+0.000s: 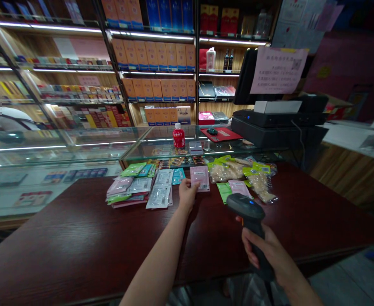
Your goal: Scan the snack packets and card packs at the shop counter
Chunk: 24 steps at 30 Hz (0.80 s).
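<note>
My left hand pinches the lower left edge of a pink sachet, whose printed label faces me. In my right hand is a black barcode scanner, gripped by its handle with a small blue light on top. Left of my left hand lie silver sachets and a heaped stack of pink, green and blue sachets. Beyond the scanner's head are a green sachet and another pink one, beside clear bags with yellow-green tops.
The dark red wooden table meets a glass display counter carrying a red bottle. A monitor stands on a black cash drawer at back right. A person is at far left, before stocked shelves.
</note>
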Motion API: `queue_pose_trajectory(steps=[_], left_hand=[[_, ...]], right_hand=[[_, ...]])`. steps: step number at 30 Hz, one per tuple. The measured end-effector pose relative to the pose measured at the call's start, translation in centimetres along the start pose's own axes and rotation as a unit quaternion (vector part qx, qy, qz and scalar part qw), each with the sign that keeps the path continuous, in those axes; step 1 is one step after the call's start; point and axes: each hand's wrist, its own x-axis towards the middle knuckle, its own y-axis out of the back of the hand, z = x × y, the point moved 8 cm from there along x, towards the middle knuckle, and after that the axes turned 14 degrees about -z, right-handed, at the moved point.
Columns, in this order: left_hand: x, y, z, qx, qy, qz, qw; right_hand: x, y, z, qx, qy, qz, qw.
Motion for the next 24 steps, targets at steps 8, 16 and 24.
queue_pose_trajectory(steps=[8,16,24], left_hand=[[0.2,0.3,-0.3,0.032,-0.019,0.019,0.999],[0.4,0.3,-0.7,0.029,-0.021,0.019,0.999],[0.3,0.1,-0.3,0.020,-0.014,0.016,1.000]], right_hand=[[-0.3,-2.0,0.2,-0.006,-0.014,-0.021,1.000],[-0.3,-1.7,0.3,0.005,-0.012,-0.006,1.000],[0.3,-1.1,0.4,0.018,-0.009,-0.010,1.000]])
